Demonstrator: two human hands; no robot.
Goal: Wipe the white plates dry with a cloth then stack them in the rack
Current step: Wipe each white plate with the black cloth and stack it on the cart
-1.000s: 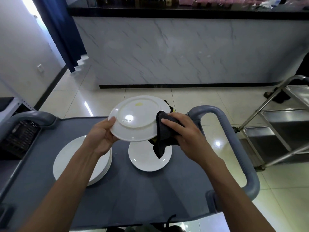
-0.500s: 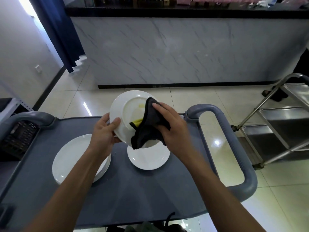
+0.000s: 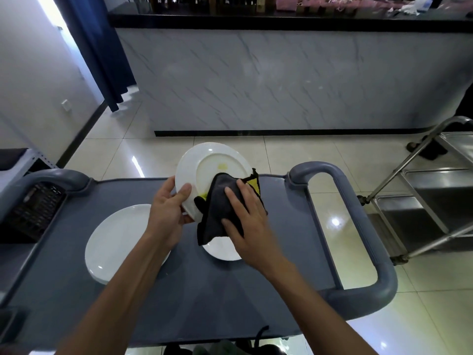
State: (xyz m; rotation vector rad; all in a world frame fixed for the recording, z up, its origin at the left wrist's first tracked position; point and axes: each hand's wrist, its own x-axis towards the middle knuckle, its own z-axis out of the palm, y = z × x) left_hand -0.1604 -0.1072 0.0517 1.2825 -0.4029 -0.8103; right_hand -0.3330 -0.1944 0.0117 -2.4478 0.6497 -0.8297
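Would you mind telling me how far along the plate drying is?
Done: cannot tell; no plate shows in a rack. In hand: the left hand grips a tilted plate while the right hand presses a dark cloth on it. Left: a plate stack and a small plate on the cart.

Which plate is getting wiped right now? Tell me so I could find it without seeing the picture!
Find the grey cart with rounded handles. Above its middle, the left hand grips a white plate by its edge, tilted up off the cart, while the right hand presses a dark cloth against it. The other plates lie flat on the cart; this one is lifted and has a yellowish smear.
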